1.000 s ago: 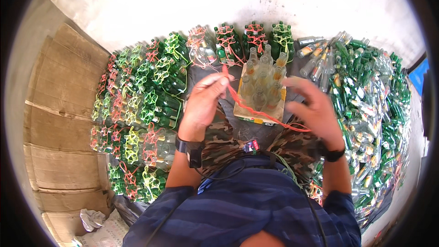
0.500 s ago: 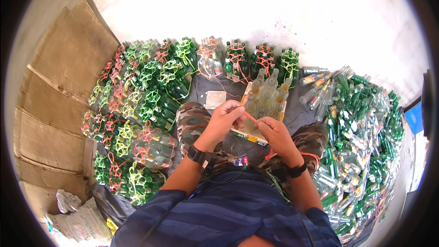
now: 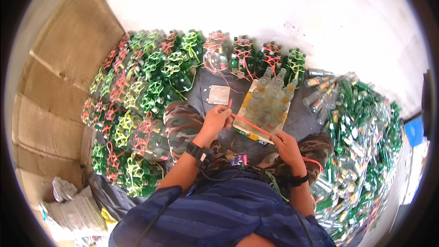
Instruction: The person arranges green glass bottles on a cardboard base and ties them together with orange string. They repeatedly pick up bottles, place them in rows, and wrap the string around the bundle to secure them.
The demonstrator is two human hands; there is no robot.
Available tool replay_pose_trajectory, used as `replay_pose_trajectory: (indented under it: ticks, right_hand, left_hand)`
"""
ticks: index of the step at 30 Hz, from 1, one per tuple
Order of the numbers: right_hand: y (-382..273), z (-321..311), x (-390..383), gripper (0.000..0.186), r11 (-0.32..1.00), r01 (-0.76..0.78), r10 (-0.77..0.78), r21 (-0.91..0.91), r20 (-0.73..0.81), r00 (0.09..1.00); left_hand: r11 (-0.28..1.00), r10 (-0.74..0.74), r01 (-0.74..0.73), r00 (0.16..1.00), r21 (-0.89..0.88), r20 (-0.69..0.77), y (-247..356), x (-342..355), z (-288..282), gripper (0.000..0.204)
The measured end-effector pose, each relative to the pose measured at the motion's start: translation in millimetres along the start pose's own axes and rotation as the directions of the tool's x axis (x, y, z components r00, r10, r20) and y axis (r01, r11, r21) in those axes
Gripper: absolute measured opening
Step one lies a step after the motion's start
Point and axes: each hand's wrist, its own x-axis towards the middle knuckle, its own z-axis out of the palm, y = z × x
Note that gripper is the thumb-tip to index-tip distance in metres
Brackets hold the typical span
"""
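Observation:
A red plastic twine (image 3: pixel 251 124) runs straight and slanting between my two hands, in front of my lap. My left hand (image 3: pixel 218 120) is closed on it, and a short end sticks up above the fingers. My right hand (image 3: pixel 286 147) pinches the twine further along; more of it loops past the right wrist and over my knee. Just beyond the hands, several clear glass bottles (image 3: pixel 270 97) stand upright, grouped on a shallow cardboard tray (image 3: pixel 246 127). Neither hand touches the bottles.
Bundles of green and clear bottles (image 3: pixel 153 66), netted with coloured twine, stand in rows at left and back. Loose bottles (image 3: pixel 352 132) are heaped on the right. A pale square piece (image 3: pixel 219 95) lies on the dark floor sheet. Cardboard (image 3: pixel 55 82) lines the left wall; a sack (image 3: pixel 75 210) sits below.
My hands have moved apart, the left leftward and the right rightward and down. The twine between them is now longer and stretched out. The view has shifted slightly.

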Motion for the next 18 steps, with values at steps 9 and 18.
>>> replay_pose_trajectory:
  ticks: [9,18]
  right_hand:
    - [32.9,50.0,27.1,0.032,0.991,0.101,-0.090,-0.082,0.132,0.987]
    - [41.6,62.8,19.5,0.030,0.994,0.098,-0.106,0.055,0.170,0.980]
  left_hand:
    - [0.514,0.632,-0.768,0.640,0.382,0.436,21.7,-32.7,49.3,0.027]
    - [0.918,-0.016,-0.262,0.726,0.298,0.688,-34.6,-21.6,73.5,0.038]
